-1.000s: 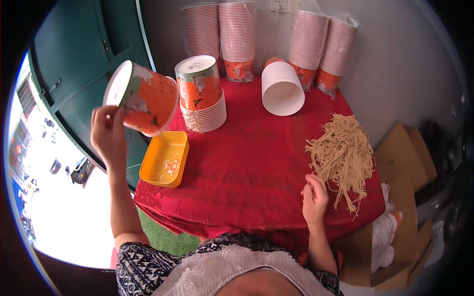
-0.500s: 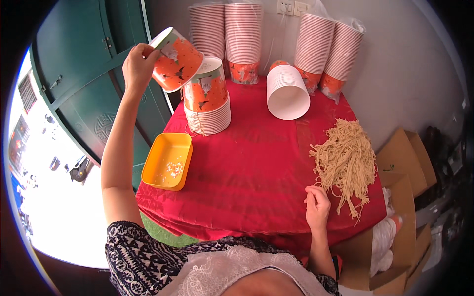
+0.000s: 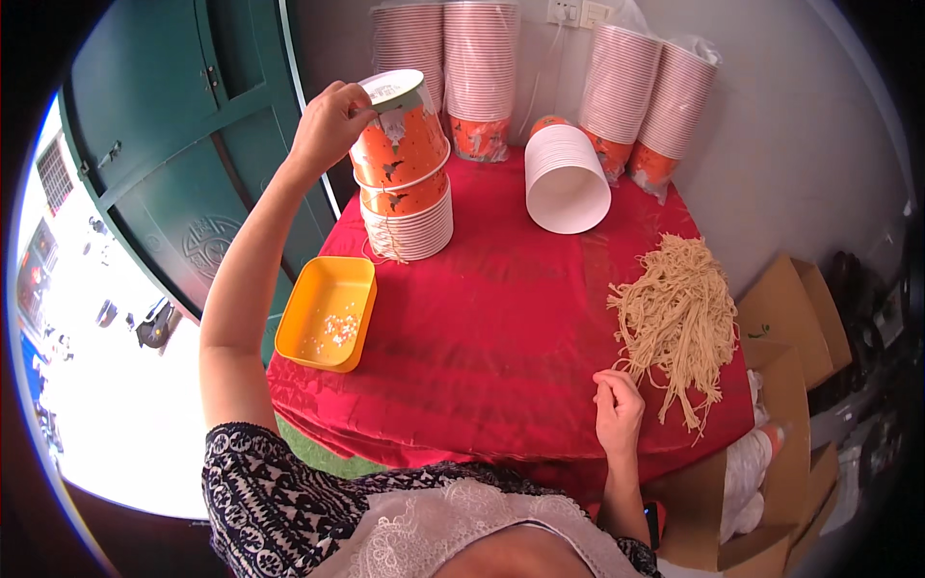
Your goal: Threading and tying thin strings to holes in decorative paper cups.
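Note:
My left hand (image 3: 334, 125) pinches the base edge of an upside-down orange paper bucket (image 3: 400, 144) with dark printed figures. The bucket is partly lowered over an inverted stack of paper buckets (image 3: 412, 227), whose white rims show below. Beige strings (image 3: 389, 246) hang at the stack's left side. On the right, my right hand (image 3: 619, 405) is closed, fingers curled, above the table's near edge. It is just below a pile of beige cotton strings (image 3: 674, 313); whether a strand is between its fingers is hidden.
A yellow plastic tray (image 3: 299, 313) with small white bits stands at the left on the red tablecloth (image 3: 482, 318). A nested bucket stack (image 3: 567, 193) lies on its side farther back. Tall wrapped bucket stacks (image 3: 480, 67) line the wall. Cardboard boxes (image 3: 795, 385) stand at the right.
My left hand has moved right, bringing the bucket from tilted beside the stack to nearly upright over its top. My right hand has barely moved.

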The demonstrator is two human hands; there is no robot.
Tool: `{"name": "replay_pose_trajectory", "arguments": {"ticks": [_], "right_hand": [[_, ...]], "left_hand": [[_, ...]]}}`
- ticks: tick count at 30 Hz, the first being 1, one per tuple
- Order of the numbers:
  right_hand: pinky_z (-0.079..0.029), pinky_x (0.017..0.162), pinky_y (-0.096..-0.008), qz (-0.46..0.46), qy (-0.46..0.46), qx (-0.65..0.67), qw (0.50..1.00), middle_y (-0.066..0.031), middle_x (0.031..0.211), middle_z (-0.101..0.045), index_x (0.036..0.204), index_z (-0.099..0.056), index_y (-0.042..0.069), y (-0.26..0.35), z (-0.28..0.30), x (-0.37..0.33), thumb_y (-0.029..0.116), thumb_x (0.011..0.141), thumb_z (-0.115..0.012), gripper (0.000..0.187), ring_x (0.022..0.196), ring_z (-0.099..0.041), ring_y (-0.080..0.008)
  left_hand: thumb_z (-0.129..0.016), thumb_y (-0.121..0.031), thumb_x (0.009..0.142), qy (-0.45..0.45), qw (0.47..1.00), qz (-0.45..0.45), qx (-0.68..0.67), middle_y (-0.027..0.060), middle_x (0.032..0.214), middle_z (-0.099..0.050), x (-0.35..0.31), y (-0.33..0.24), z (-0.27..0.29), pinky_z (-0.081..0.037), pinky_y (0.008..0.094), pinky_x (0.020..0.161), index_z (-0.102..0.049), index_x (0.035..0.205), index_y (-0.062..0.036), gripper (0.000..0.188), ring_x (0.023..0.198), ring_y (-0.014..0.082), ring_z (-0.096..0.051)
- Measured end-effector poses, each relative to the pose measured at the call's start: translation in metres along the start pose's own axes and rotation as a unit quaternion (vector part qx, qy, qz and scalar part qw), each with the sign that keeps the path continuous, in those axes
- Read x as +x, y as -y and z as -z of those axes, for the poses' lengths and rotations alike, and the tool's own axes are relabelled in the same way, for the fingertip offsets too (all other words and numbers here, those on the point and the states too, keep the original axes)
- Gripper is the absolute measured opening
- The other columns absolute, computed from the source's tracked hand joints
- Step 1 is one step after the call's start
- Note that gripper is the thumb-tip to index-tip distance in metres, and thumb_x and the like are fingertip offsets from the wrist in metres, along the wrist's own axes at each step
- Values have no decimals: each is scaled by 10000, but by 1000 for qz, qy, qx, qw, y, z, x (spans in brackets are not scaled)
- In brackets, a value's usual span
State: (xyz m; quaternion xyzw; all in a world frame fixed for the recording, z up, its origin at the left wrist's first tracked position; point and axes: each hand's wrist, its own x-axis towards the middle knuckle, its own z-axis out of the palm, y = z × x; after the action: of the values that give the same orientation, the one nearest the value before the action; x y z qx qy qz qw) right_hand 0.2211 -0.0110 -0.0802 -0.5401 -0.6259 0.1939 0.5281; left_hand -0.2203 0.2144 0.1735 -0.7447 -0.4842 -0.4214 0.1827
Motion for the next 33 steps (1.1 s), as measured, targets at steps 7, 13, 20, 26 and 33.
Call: {"name": "replay_pose_trajectory", "arguments": {"ticks": [7,13,20,26,33], "right_hand": [[-512,626,-256,43,4,-16,999,-105,983,-649,991,-656,-62,-5,-1,-1,-44,923,-542,134,694,-592,-131],[-507,627,-258,57,5,-29,998,-106,978,-649,990,-655,-59,-4,-1,-1,-45,919,-544,132,691,-588,-134],[-499,622,-260,57,7,-31,998,-105,969,-651,985,-652,-60,0,-1,-1,-47,917,-546,127,692,-585,-135],[-504,627,-261,53,7,-27,998,-107,975,-653,987,-651,-60,-5,1,-1,-50,915,-548,125,703,-591,-142],[-506,629,-264,57,12,-32,998,-112,978,-654,985,-652,-61,-1,-1,-1,-55,915,-548,126,708,-595,-142]], "left_hand": [[-732,-148,806,24,1000,19,6,141,899,-630,-8,1,-10,-517,407,711,-684,917,-27,171,787,312,-654],[-746,-126,847,49,998,15,37,115,952,-643,-10,-1,-13,-550,348,687,-691,935,-18,150,794,247,-669],[-752,-133,835,66,996,21,50,127,955,-643,-15,-8,-19,-546,352,678,-691,929,-14,164,797,256,-668],[-750,-132,790,69,997,13,44,159,941,-642,-10,-19,-25,-535,428,744,-685,909,-26,172,836,347,-672],[-745,-133,790,72,996,28,39,156,933,-646,-14,-15,-25,-532,435,750,-683,893,-23,163,837,354,-669]]}}
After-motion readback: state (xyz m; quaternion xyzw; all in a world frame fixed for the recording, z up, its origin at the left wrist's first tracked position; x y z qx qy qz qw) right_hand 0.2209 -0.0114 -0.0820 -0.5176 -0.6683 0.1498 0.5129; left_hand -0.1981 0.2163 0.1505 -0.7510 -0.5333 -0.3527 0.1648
